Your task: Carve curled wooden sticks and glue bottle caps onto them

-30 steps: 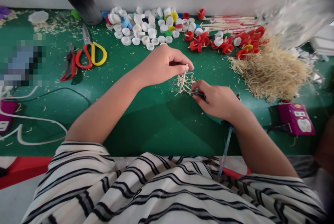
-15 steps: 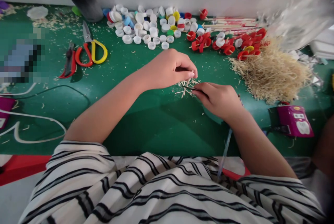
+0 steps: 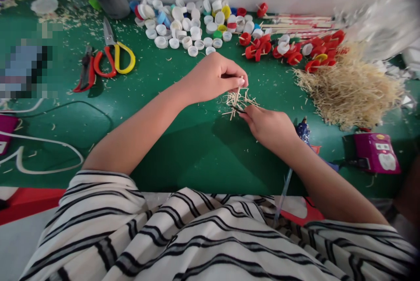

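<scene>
My left hand [image 3: 218, 75] is closed, pinching the top of a thin wooden stick [image 3: 236, 96] between thumb and fingers. The stick points down toward the table at a slight tilt. My right hand [image 3: 274, 128] is closed on a thin dark blade [image 3: 239, 109], its handle hidden in the fist. The blade lies against or very close to the stick's lower part; I cannot tell whether they touch. Pale curled wood shavings [image 3: 250, 98] are scattered on the green table [image 3: 183, 150] beneath both hands.
Plastic bottle caps [image 3: 193, 49] lie along the wall, with red caps on sticks [image 3: 259, 49] beside them. At right are a heap of wood shavings [image 3: 357, 93], a blue glue gun [image 3: 303, 130] and a purple socket box [image 3: 377, 152]. Scissors [image 3: 114, 56] and pliers [image 3: 87, 71] lie left.
More of the stick shows below my left hand, which sits slightly higher. My right hand has shifted slightly, and the blue glue gun shows beside the forearm. The whole view has moved a little.
</scene>
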`<control>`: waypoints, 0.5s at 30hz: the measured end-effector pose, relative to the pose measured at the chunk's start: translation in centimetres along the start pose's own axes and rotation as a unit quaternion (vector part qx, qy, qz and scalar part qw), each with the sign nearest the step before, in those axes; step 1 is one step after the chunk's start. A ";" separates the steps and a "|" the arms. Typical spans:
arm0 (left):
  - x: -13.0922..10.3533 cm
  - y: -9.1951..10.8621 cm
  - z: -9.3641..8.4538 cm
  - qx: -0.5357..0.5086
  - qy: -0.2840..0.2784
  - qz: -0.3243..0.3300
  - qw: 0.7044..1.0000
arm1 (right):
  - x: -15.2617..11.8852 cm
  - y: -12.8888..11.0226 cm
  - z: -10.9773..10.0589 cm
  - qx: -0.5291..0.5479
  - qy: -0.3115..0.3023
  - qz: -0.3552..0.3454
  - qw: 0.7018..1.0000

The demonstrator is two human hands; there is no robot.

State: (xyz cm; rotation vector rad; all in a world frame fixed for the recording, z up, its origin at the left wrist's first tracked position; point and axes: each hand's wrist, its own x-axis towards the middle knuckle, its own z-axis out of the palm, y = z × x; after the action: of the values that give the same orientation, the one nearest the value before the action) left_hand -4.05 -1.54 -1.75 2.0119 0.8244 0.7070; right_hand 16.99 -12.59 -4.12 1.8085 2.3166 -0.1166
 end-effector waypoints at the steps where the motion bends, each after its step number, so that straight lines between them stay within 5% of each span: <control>1: 0.0 0.0 0.0 -0.001 -0.001 0.000 1.000 | -0.1 0.0 -0.1 -0.002 -0.009 0.001 1.000; 15: -0.8 0.9 -0.4 0.009 0.002 -0.007 1.000 | -1.7 -0.7 -0.1 -0.059 -0.059 -0.044 0.996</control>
State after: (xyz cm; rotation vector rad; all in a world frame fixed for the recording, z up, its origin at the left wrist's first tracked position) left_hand -4.56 -2.37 -0.96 2.0191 0.8500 0.6976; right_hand 16.67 -14.37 -3.69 1.6013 2.2693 -0.0959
